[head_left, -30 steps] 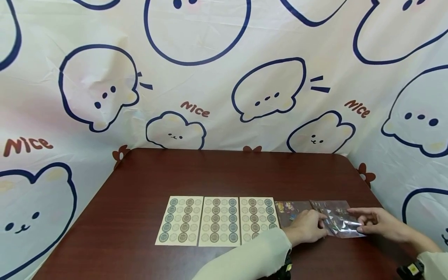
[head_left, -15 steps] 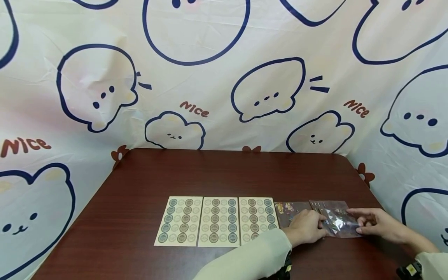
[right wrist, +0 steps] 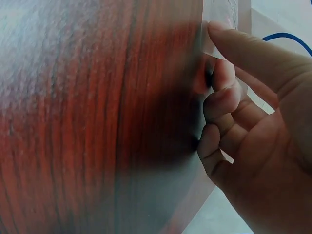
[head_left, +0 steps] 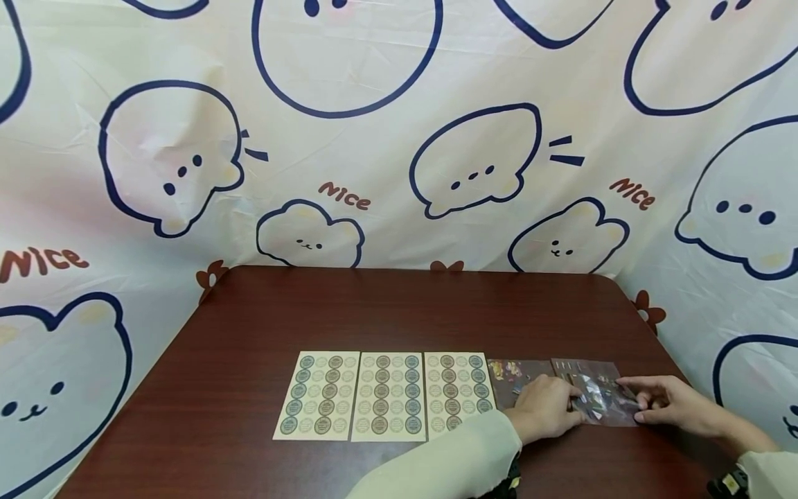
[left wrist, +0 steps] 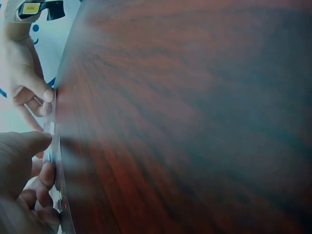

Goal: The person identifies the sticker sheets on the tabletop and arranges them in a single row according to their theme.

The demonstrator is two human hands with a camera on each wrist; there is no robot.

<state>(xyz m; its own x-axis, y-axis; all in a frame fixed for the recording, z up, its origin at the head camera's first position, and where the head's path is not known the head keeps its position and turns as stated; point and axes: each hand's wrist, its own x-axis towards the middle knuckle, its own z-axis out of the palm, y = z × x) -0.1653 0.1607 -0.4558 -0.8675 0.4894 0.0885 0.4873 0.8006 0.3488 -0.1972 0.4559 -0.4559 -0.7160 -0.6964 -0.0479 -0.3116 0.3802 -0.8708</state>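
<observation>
A clear, shiny plastic sheet (head_left: 601, 395) with small printed marks lies at the right end of a row in the head view. At its left edge, my left hand (head_left: 545, 405) holds it with bent fingers and the thumb at the near side. My right hand (head_left: 673, 402) holds the opposite edge, index finger at the upper part and thumb at the near corner. The right wrist view shows the right thumb (right wrist: 234, 41) over the sheet's corner, other fingers curled below. Partly behind the left hand lies another clear sheet (head_left: 508, 371) with small colourful figures.
Left of the clear sheets, three cream sheets of round stickers, a left one (head_left: 316, 395), a middle one (head_left: 389, 395) and a right one (head_left: 458, 388), lie side by side on the dark wooden table (head_left: 386, 312). A cartoon-printed cloth (head_left: 386, 152) surrounds the table. The left sleeve covers part of the right sticker sheet.
The clear sheet's near right corner has shifted slightly left and lies flatter, and the glare on it has changed. Both hands stay at its edges; the sticker sheets lie as before.
</observation>
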